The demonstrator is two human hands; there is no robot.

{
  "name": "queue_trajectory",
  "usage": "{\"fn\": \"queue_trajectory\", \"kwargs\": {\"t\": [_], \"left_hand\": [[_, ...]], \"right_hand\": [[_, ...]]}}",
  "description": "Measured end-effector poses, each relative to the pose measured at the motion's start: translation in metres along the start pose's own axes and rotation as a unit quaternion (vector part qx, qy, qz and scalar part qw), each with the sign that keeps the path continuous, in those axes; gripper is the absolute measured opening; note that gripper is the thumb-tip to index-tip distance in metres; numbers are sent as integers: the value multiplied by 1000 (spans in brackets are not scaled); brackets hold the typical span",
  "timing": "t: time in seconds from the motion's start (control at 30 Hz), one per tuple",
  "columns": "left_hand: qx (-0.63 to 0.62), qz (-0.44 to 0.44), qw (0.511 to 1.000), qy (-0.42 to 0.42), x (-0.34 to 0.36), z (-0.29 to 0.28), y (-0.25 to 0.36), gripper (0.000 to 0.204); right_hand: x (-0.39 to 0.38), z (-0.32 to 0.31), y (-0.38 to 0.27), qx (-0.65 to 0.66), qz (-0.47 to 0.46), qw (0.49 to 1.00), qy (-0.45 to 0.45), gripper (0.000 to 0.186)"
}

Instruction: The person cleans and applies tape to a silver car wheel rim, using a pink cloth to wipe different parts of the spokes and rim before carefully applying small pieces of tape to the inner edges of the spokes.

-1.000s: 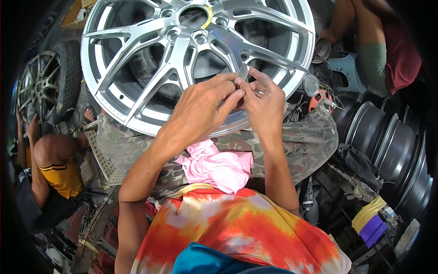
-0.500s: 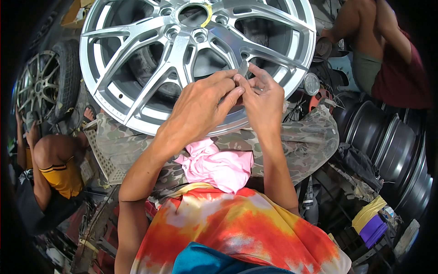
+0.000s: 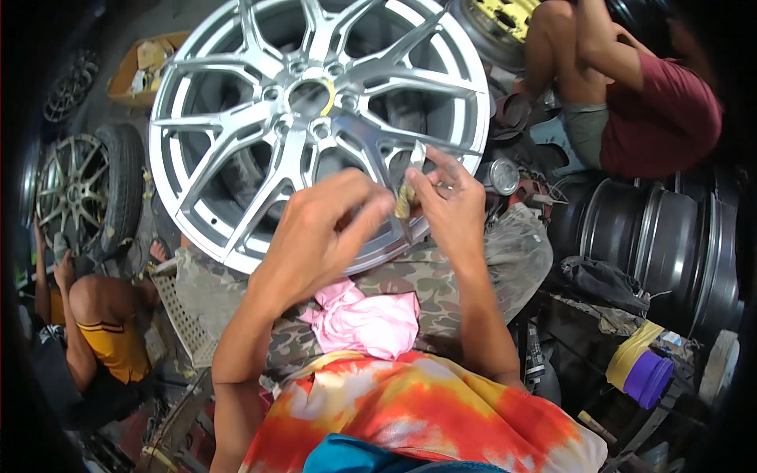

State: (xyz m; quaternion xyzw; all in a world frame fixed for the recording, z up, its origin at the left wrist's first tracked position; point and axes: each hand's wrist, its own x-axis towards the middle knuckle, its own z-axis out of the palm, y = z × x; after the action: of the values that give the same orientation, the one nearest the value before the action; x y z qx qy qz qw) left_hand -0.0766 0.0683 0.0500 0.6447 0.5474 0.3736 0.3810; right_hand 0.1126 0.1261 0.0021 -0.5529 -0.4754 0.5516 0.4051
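Here, in the head view, a large silver multi-spoke wheel rim (image 3: pixel 295 154) is seen above the camouflage-patterned cloth (image 3: pixel 512 240) spread over the lap, its near edge overlapping that cloth. Over the rim's lower right part, a small slim tool with a pale metal blade and a tan-and-brown handle (image 3: pixel 404 199) is held nearly upright between thumb and fingers of the right hand (image 3: pixel 453 206), the grip narrow. The left hand (image 3: pixel 319 225) is placed over the near edge with fingers bent and thumb drawn close to them; they are blurred, and whether anything is pinched there cannot be told. A small gap is left between the left fingertips and the handle. Open slots are framed by the spokes. Behind the right hand, the room is bounded by the stacked dark metal wheel barrels (image 3: pixel 670 244); on the left, by the cream perforated plastic basket (image 3: pixel 185 315). The crumpled pink cloth (image 3: pixel 367 319) is set between the forearms.

Compared with the earlier frames, the hands have been parted, the handle has been exposed, and the rim is seen lower and more fully. A yellow wheel (image 3: pixel 505 16) has been brought into view at the top right.
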Motion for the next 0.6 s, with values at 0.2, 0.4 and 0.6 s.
{"fn": "queue_trajectory", "kwargs": {"t": [0.2,0.4,0.6], "left_hand": [[-206,361,906,-77,-3,-15,104,30],[-283,365,880,-112,-5,-18,136,34],[-344,269,888,142,-33,-56,102,40]], "right_hand": [[5,-49,-22,-78,-70,994,-39,43],[32,-69,-39,-140,-127,982,-23,45],[42,-63,-23,-77,-147,986,-11,44]]}}
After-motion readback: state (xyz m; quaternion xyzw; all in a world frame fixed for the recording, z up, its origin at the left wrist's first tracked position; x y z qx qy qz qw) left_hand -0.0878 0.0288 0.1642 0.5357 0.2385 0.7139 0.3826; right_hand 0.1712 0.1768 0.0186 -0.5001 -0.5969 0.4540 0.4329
